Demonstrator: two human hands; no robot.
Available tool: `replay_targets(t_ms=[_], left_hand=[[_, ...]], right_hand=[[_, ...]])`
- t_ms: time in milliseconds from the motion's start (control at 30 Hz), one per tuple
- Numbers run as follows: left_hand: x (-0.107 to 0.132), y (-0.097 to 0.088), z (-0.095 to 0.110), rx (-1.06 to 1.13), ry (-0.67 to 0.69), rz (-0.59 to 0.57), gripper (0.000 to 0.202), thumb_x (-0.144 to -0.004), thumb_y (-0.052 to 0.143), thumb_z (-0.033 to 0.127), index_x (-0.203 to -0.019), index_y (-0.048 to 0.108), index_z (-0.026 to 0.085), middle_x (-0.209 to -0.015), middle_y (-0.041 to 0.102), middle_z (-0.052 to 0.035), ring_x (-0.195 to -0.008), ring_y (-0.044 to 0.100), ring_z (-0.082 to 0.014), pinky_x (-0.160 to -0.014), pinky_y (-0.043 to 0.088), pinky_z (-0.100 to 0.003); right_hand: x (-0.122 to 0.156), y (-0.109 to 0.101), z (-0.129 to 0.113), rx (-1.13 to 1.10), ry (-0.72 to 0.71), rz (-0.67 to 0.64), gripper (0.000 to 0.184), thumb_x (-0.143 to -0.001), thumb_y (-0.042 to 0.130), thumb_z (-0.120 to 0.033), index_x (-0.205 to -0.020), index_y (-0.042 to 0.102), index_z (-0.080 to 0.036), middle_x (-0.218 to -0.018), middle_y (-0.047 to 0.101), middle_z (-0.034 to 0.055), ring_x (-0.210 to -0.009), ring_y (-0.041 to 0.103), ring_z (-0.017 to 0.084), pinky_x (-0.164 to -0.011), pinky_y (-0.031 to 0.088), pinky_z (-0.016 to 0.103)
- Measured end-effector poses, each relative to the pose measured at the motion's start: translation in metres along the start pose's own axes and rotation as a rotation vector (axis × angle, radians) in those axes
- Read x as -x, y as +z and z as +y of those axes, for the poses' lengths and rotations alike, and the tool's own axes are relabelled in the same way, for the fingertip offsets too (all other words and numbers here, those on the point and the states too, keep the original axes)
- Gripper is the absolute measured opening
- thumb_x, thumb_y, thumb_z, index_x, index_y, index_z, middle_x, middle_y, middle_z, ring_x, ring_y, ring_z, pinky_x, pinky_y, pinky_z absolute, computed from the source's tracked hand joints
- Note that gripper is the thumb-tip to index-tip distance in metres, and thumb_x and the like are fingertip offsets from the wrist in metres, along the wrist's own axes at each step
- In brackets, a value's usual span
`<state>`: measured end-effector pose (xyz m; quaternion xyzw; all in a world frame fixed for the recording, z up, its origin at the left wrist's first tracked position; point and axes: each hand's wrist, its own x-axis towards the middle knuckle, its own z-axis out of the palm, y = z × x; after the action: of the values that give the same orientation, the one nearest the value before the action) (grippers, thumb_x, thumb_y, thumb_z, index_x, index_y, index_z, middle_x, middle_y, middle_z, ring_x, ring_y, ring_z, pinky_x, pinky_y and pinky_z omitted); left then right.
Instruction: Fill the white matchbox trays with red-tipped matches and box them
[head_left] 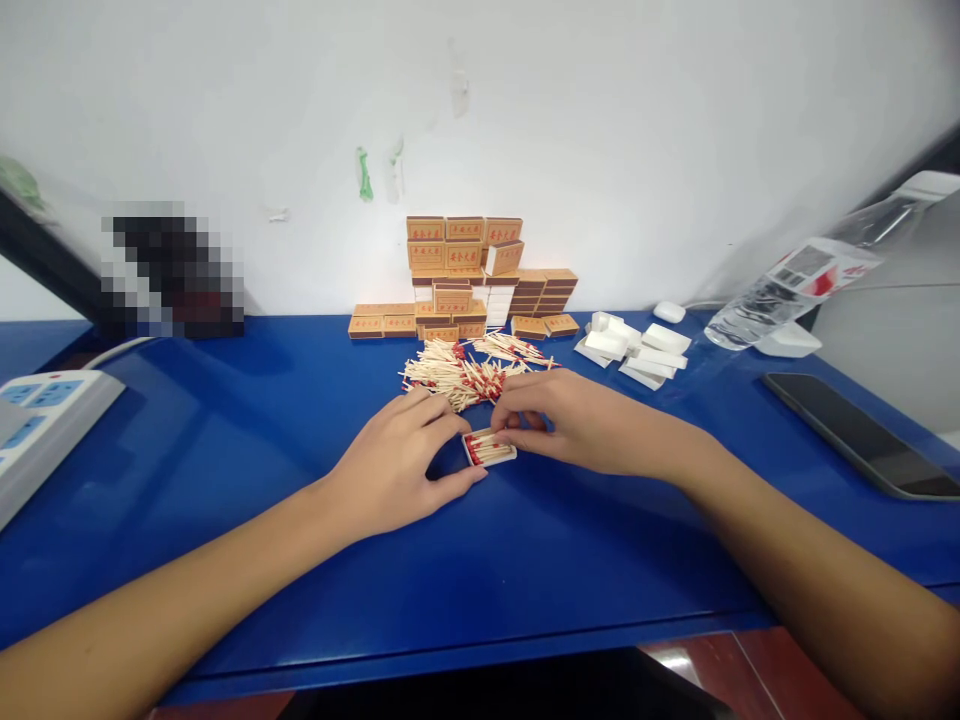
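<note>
Head cam, clock: centred on tray, 12 = toward wall.
Tray: small white cardboard tray (pixel 490 458), open-topped, on the glossy blue tabletop (pixel 315 590), approx. mid-view, btwn both hands; pale wooden matches w/ red heads lie inside, most heads toward its 9 o'clock end.
L hand: bare left hand (pixel 405 455) at 9; thumb & index spread around the tray's near & far corners at that end, tray held btwn them, so grip = tray's width.
R hand: bare right hand (pixel 551 415) at 2, over the tray's far edge; thumb & fingertips close together, narrow pinch. Can't tell if a match is btwn them.
Match heap: loose pile of red-tipped matchsticks (pixel 446 372) at 11, heads pointing various ways; smaller spread at 12, just beyond.
Boxes: stepped stack of orange-brown cardboard matchboxes (pixel 463 256) at 12, near the white wall (pixel 615 120); printed red characters on several.
Spare trays: jumbled white cardboard trays (pixel 646 352) at 2, some overlapping.
Right side: clear plastic bottle w/ white-&-red label (pixel 799 275) at 2, tilted; dark flat phone (pixel 862 432) at 3; small white rounded case (pixel 669 312) near 2, beyond spare trays.
Left side: white power strip w/ light-blue panels (pixel 67 425) at 9; dark pixelated obj. (pixel 176 275) at 10, details hidden.
</note>
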<state>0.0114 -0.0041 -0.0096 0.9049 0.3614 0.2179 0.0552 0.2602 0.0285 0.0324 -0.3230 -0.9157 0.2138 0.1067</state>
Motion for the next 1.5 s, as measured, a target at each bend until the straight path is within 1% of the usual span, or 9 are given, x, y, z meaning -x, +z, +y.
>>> replay_targets(t_ms=[133,333,633,733,867,967,1067,1267,1500], left_hand=[[0.0,0.001,-0.001,0.005,0.003,0.011,0.03,-0.095,0.073,0.044,-0.108,0.071,0.016,-0.101,0.07,-0.0088,-0.098,0.065,-0.028,-0.091,0.055,-0.046],[0.0,0.001,-0.001,0.006,-0.002,0.007,0.029,-0.096,0.073,0.043,-0.109,0.072,0.017,-0.103,0.07,-0.0093,-0.101,0.064,-0.0285,-0.093,0.055,-0.046],[0.0,0.001,-0.001,0.01,-0.012,0.002,0.029,-0.096,0.072,0.045,-0.109,0.071,0.019,-0.103,0.071,-0.0083,-0.1,0.065,-0.0272,-0.093,0.055,-0.045],[0.0,0.001,-0.001,0.01,-0.007,0.009,0.03,-0.096,0.072,0.045,-0.11,0.071,0.018,-0.103,0.071,-0.0085,-0.1,0.065,-0.0275,-0.093,0.055,-0.046],[-0.001,0.0,-0.001,0.015,-0.004,0.004,0.03,-0.097,0.072,0.044,-0.111,0.071,0.018,-0.103,0.071,-0.0089,-0.101,0.065,-0.0279,-0.091,0.055,-0.045],[-0.001,0.0,-0.001,0.019,0.0,0.005,0.029,-0.096,0.073,0.042,-0.11,0.071,0.017,-0.103,0.071,-0.0089,-0.1,0.065,-0.0275,-0.091,0.055,-0.045],[-0.001,0.0,-0.001,0.017,-0.002,0.006,0.029,-0.096,0.073,0.043,-0.11,0.071,0.017,-0.103,0.071,-0.0086,-0.1,0.065,-0.0271,-0.092,0.055,-0.045],[-0.001,0.001,-0.001,0.018,-0.001,0.003,0.03,-0.096,0.073,0.044,-0.111,0.072,0.017,-0.102,0.07,-0.0087,-0.099,0.064,-0.0275,-0.092,0.055,-0.045],[0.0,0.001,-0.002,0.02,-0.002,0.003,0.03,-0.096,0.074,0.043,-0.109,0.072,0.016,-0.102,0.069,-0.0087,-0.098,0.064,-0.0272,-0.091,0.055,-0.045]], right_hand=[[0.001,0.001,0.006,0.001,-0.007,0.072,0.008,-0.098,0.065,-0.018,-0.094,0.073,-0.019,-0.092,0.072,0.0031,-0.077,0.06,0.015,-0.07,0.042,0.028],[0.004,0.002,0.007,-0.016,0.018,0.015,0.008,-0.096,0.066,-0.016,-0.097,0.073,-0.02,-0.09,0.072,0.0019,-0.076,0.059,0.015,-0.068,0.041,0.027],[0.005,0.005,0.001,0.03,0.007,0.083,0.011,-0.099,0.062,-0.022,-0.097,0.073,-0.02,-0.092,0.07,0.0036,-0.077,0.058,0.016,-0.07,0.041,0.03],[0.01,-0.003,0.002,0.055,0.03,0.109,0.014,-0.099,0.064,-0.029,-0.091,0.071,-0.02,-0.087,0.069,0.0029,-0.075,0.058,0.016,-0.07,0.041,0.031],[0.018,-0.01,0.002,0.027,0.119,-0.021,0.028,-0.091,0.074,-0.048,-0.084,0.071,-0.022,-0.082,0.069,0.0012,-0.071,0.058,0.016,-0.066,0.041,0.031],[0.019,-0.01,0.0,0.008,0.132,-0.097,0.016,-0.091,0.073,-0.036,-0.083,0.071,-0.022,-0.082,0.071,0.0009,-0.072,0.06,0.016,-0.066,0.043,0.031],[0.019,-0.012,0.0,0.011,0.12,-0.119,0.009,-0.088,0.07,-0.023,-0.079,0.071,-0.022,-0.079,0.071,-0.0001,-0.07,0.059,0.015,-0.066,0.043,0.03],[0.015,-0.01,0.002,0.042,0.068,0.041,0.009,-0.093,0.067,-0.025,-0.085,0.071,-0.022,-0.078,0.069,0.0004,-0.068,0.058,0.015,-0.065,0.04,0.03],[0.009,0.007,-0.005,0.057,-0.001,0.042,0.009,-0.095,0.064,-0.018,-0.092,0.072,-0.02,-0.084,0.069,0.0018,-0.072,0.057,0.015,-0.068,0.039,0.029]])
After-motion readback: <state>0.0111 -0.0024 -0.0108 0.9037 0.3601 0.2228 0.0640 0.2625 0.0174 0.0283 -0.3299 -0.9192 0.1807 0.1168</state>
